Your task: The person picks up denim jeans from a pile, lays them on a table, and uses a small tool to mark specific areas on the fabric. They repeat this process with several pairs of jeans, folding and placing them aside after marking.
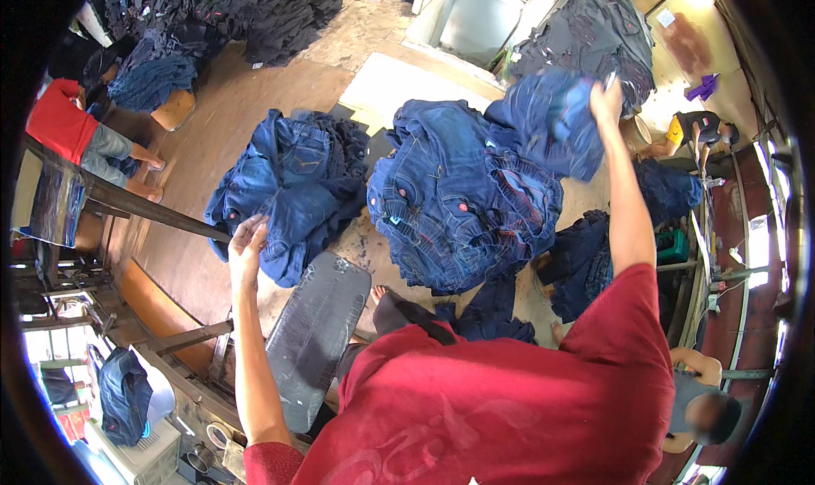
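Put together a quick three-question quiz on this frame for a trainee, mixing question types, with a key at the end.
1. Which of the wearer's hands is holding up a blue denim garment?
2. True or false: the co-worker at the upper left of the picture wears a red top.
3. Which of these is nearest the wearer's left hand?
a) the purple cloth at the far right
b) the left-hand denim pile
c) the dark garment heap at the upper right

Key:
1. The right hand.
2. True.
3. b
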`<control>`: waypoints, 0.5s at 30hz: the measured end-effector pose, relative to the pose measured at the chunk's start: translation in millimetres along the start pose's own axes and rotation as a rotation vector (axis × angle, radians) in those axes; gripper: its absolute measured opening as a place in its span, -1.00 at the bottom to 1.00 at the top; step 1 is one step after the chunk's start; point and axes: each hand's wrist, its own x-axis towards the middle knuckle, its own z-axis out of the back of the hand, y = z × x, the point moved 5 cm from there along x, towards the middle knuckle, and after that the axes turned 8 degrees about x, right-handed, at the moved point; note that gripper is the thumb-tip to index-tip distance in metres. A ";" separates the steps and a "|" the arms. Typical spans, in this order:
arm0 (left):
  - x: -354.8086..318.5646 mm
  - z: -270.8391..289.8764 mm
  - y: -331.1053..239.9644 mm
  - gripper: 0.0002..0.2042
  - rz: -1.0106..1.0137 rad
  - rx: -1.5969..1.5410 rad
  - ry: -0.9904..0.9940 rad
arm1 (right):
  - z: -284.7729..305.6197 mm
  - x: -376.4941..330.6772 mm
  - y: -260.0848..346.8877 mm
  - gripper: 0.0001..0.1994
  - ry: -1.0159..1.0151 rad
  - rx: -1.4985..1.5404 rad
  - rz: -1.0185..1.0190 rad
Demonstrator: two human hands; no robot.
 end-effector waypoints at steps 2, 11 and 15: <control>1.5 -18.4 -26.3 -0.64 -0.031 0.057 0.022 | 3.7 44.1 59.1 -0.43 -0.116 0.115 0.136; -18.1 -126.5 -209.2 -0.59 -0.482 -0.008 0.359 | -30.3 -69.7 340.8 -0.64 -0.186 0.404 0.853; 28.7 -159.3 -204.6 -0.10 -0.210 -0.505 0.560 | -76.4 -239.8 386.5 -0.69 0.227 0.879 0.847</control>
